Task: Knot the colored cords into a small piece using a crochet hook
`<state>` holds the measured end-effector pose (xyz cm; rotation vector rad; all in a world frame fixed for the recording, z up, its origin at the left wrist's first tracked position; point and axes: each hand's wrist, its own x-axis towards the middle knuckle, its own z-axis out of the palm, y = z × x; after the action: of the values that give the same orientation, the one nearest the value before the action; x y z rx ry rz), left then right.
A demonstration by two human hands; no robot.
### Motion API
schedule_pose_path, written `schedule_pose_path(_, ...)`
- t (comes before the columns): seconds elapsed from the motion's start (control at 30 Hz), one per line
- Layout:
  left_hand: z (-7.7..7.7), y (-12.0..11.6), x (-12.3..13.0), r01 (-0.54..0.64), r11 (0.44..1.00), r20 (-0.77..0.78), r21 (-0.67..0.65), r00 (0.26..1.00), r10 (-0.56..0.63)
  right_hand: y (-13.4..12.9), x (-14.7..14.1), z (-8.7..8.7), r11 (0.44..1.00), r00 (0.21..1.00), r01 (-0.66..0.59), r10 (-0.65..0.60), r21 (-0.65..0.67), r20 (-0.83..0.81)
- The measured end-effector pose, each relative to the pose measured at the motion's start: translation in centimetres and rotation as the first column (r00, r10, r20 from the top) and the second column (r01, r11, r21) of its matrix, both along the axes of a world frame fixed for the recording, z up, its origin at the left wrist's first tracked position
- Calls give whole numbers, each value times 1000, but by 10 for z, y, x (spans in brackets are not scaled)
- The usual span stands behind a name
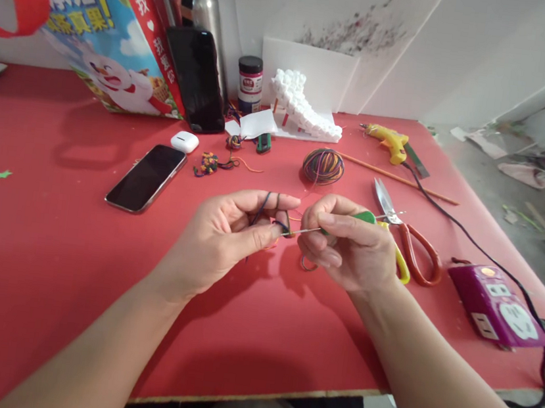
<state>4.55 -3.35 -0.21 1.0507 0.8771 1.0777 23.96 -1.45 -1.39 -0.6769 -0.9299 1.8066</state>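
My left hand [228,238] pinches a small piece of dark yarn work [289,232] between thumb and fingers, with dark yarn looped over its raised index finger. My right hand [352,240] is closed on the green handle [364,216] of a thin metal crochet hook [306,231], whose tip reaches the yarn at my left fingertips. Behind the hands lies a ball of multicoloured yarn [323,166], and a thin strand runs from it toward them. A small loop of yarn [308,264] shows below, between the hands.
Scissors with orange handles [410,237] lie right of my right hand, near a purple box [498,306] and a black cable [477,239]. Farther back are a yellow glue gun [388,141] and a wooden stick [399,178]. A phone [146,178] and white earbud case [185,141] lie left.
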Motion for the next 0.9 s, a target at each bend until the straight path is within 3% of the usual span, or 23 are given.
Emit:
schedule_pose_path(0.27, 2, 2, -1, -39, 995, 94, -96, 994, 48, -3, -8, 2, 991, 992, 126, -125, 54, -32)
schedule_pose_path(0.57, 6, 2, 1, -59, 991, 98, -117, 993, 70, -3, -8, 0, 988, 990, 138, -136, 65, -32)
schedule_pose_path(0.9, -2, 1, 9, -46, 993, 161, -109, 985, 63, -5, -12, -6, 990, 992, 110, -105, 84, -66)
